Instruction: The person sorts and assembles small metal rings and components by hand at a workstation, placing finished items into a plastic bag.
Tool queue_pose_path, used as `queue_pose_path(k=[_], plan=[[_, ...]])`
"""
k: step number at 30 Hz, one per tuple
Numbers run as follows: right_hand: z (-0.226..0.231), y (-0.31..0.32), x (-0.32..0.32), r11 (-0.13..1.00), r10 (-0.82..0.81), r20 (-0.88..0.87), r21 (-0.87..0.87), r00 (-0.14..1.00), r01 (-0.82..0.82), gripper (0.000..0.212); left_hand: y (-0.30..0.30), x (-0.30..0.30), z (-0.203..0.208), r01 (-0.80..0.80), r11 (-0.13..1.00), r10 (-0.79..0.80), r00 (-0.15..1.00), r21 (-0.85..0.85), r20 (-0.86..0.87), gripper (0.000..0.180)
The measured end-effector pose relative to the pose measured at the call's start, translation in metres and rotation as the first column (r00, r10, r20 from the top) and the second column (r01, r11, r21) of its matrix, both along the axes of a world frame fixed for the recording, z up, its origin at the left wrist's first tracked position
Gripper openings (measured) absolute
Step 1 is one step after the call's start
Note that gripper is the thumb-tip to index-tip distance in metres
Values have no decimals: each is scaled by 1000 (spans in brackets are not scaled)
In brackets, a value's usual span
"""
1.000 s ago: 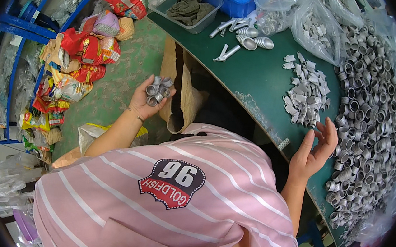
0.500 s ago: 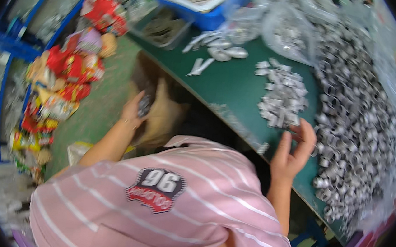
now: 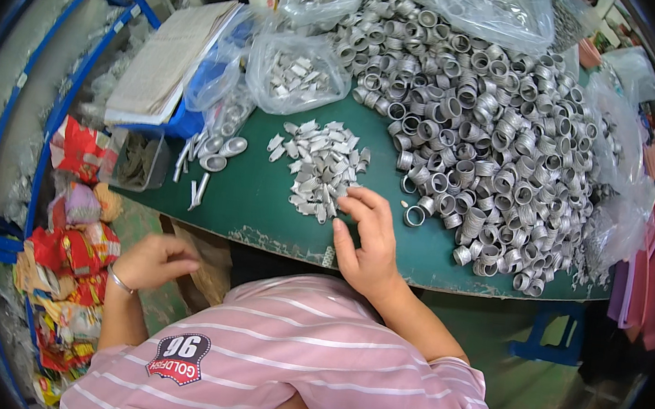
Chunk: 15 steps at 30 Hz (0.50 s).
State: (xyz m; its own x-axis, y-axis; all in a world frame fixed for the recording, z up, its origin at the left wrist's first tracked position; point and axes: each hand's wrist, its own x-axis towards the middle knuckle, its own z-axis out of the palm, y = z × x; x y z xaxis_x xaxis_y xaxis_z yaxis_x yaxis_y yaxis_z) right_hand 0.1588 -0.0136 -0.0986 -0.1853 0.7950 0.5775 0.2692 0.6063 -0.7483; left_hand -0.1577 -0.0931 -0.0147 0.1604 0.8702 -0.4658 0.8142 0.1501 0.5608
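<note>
My right hand [image 3: 369,244] rests at the near right side of a pile of small silver-grey metal pieces [image 3: 323,165] on the green tabletop [image 3: 264,210]. Its thumb and fingers are apart, and nothing shows between them. Beyond the table's front edge at left, my left hand [image 3: 155,263] hovers near a brown cardboard box [image 3: 208,260]. Its fingers are loosely bent with the thumb apart, and I see nothing in it. A single threaded metal ring [image 3: 414,215] lies right of my right hand, beside a large heap of similar rings [image 3: 483,141].
A clear bag of metal pieces [image 3: 296,75] lies behind the small pile. At left are spoon-shaped metal parts [image 3: 212,160], a clear plastic tub [image 3: 139,159] and a blue tray [image 3: 186,121] under papers. Colourful packets [image 3: 82,252] sit beside blue shelving; a blue stool [image 3: 551,336] stands below.
The view has turned toward the table. My left hand no longer shows the dark grey pieces it held over the box. My right hand remains beside the small pile.
</note>
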Motion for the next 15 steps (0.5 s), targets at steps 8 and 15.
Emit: queue_pose_path(k=[8, 15], plan=[[4, 1, 9, 994, -82, -39, 63, 996, 85, 24, 224, 183, 14, -30, 518, -268, 944, 855, 195, 13], [6, -2, 8, 992, -112, -113, 46, 987, 117, 18, 307, 267, -21, 89, 490, 22, 993, 867, -114, 20]])
